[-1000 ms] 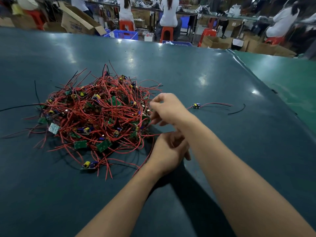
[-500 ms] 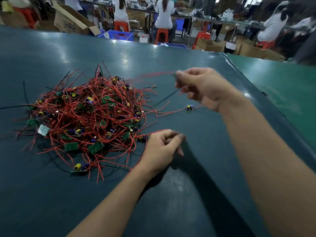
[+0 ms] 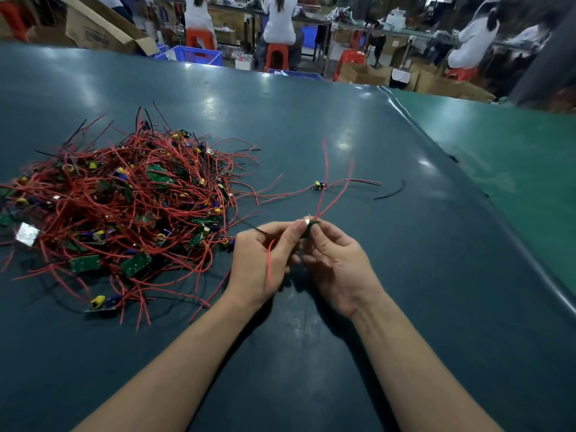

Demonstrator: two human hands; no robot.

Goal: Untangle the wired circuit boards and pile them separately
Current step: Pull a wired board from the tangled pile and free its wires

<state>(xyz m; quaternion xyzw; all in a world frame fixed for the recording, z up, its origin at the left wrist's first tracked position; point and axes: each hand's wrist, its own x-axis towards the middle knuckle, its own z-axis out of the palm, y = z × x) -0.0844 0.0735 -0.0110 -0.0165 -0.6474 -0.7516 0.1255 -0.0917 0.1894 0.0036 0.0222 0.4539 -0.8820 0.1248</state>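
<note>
The bench [image 3: 311, 120] has a dark teal cover that looks smooth and half-glossy, with pale spots of lamp light on it. The tangled pile [image 3: 124, 207] is made of red wires with plastic insulation, slightly shiny, and small green circuit boards with a matt face (one board [image 3: 27, 233] shows a bright silver, metal-like side). The separated board [image 3: 318, 184] carries a glossy yellow part. Behind the bench, the cardboard boxes [image 3: 103, 29] look brown and matt, and the red stools [image 3: 276, 56] look like smooth plastic.
</note>
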